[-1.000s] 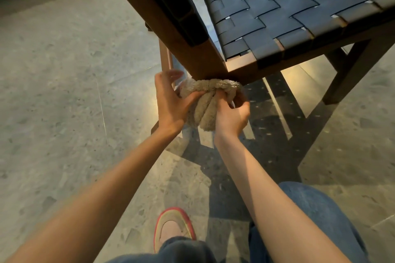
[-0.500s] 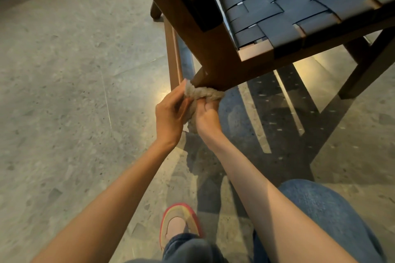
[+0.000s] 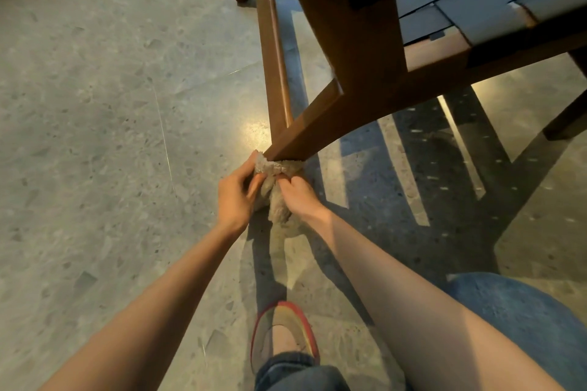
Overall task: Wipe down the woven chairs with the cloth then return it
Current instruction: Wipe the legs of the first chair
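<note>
- A grey stone floor (image 3: pixel 95 143), speckled with darker and paler chips, fills most of the view.
- A thin pale joint line (image 3: pixel 165 143) runs down it on the left, and a fainter diagonal one lies higher up.
- A warm bright glare (image 3: pixel 255 133) sits on the floor near the middle.
- Broad dark shadow bands (image 3: pixel 422 162) cross the floor on the right. They are dotted with small flecks of light, with sunlit strips between them.
- A flat shoe (image 3: pixel 282 316) with a red rim rests on the floor at the bottom, with a dark denim cuff (image 3: pixel 295 371) over it.
- A blue denim knee (image 3: pixel 521 311) shows at the lower right.
</note>
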`<action>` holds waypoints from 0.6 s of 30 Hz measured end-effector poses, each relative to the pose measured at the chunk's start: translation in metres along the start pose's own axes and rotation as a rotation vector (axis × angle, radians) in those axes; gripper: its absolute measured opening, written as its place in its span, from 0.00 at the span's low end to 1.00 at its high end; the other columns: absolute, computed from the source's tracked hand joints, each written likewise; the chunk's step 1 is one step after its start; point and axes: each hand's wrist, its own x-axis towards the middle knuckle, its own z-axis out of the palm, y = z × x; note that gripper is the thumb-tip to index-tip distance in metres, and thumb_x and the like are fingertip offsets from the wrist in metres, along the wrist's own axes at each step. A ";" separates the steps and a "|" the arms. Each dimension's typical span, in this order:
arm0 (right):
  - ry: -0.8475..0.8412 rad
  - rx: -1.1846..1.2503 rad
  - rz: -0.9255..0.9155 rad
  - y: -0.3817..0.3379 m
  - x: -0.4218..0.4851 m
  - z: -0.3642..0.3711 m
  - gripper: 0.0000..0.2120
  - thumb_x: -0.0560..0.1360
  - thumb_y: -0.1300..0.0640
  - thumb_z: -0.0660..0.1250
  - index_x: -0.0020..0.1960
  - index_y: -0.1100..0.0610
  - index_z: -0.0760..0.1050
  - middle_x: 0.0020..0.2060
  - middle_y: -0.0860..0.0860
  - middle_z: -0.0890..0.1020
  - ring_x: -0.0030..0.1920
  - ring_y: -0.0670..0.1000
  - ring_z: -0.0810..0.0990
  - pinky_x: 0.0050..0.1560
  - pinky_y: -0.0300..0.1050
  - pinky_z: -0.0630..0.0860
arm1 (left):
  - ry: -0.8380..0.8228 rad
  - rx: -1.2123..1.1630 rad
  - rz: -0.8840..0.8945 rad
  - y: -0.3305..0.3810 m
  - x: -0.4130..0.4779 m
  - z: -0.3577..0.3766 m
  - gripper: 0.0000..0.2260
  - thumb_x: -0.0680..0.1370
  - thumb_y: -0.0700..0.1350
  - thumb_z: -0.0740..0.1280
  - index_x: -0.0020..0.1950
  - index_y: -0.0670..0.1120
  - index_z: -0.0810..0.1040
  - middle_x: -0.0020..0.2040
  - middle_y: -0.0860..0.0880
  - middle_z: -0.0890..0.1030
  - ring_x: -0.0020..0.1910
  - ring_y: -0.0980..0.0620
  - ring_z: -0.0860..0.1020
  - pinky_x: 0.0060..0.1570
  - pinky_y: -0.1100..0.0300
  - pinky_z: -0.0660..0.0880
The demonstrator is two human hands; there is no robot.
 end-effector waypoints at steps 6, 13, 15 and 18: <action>0.265 0.291 0.001 0.001 -0.010 0.004 0.13 0.82 0.58 0.54 0.62 0.62 0.72 0.54 0.56 0.78 0.58 0.54 0.76 0.53 0.41 0.69 | 0.123 -0.028 -0.109 0.030 -0.004 0.009 0.13 0.79 0.40 0.64 0.63 0.48 0.77 0.50 0.54 0.81 0.49 0.55 0.80 0.52 0.62 0.77; 0.576 0.497 -0.280 -0.011 -0.045 -0.038 0.08 0.81 0.55 0.59 0.50 0.51 0.77 0.39 0.40 0.77 0.44 0.40 0.77 0.42 0.28 0.71 | 0.343 -0.068 -0.076 0.101 -0.003 0.030 0.13 0.76 0.44 0.69 0.60 0.47 0.80 0.51 0.47 0.84 0.49 0.51 0.82 0.52 0.56 0.79; 0.670 0.537 -0.355 -0.018 -0.058 -0.060 0.07 0.79 0.58 0.62 0.47 0.52 0.78 0.38 0.44 0.81 0.43 0.43 0.80 0.44 0.36 0.76 | 0.377 -0.190 -0.088 0.126 -0.004 0.038 0.15 0.75 0.45 0.70 0.61 0.50 0.79 0.53 0.54 0.82 0.51 0.56 0.81 0.54 0.60 0.77; 0.789 0.646 -0.362 -0.024 -0.076 -0.092 0.08 0.74 0.61 0.67 0.40 0.50 0.80 0.32 0.41 0.83 0.36 0.39 0.81 0.39 0.33 0.77 | 0.517 -0.371 -0.038 0.160 -0.006 0.051 0.13 0.75 0.41 0.70 0.59 0.50 0.79 0.50 0.61 0.79 0.49 0.63 0.80 0.55 0.63 0.77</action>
